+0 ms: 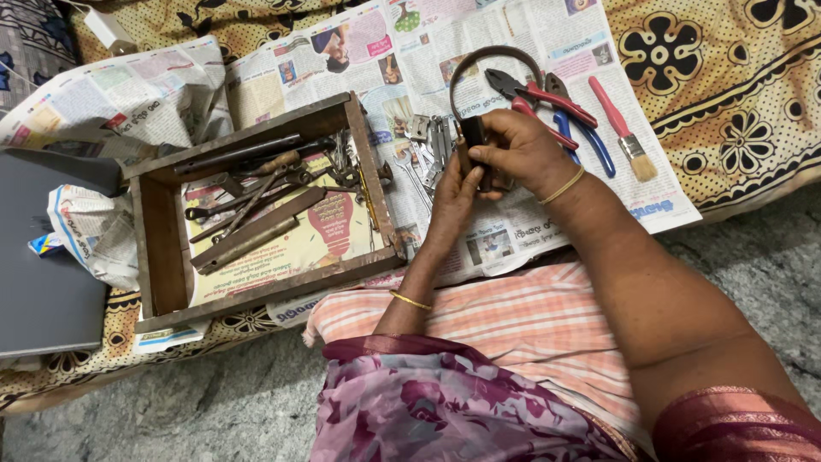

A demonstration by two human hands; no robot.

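Note:
Both my hands meet over the newspaper, holding a brown curved strap-like loop (492, 56) with a dark end piece (471, 131). My right hand (518, 150) grips the dark end from the right, fingers closed around it. My left hand (455, 195) presses against the same piece from below. The loop arches up behind the hands. A thin bangle sits on each wrist.
A wooden tray (162, 231) at the left holds several rusty tools. Small spanners (430, 145) lie on the newspaper (530, 231) near my hands. Red-handled pliers (547, 98), blue-handled pliers (590, 141) and a red paintbrush (623, 128) lie at the right. A grey box (38, 265) sits far left.

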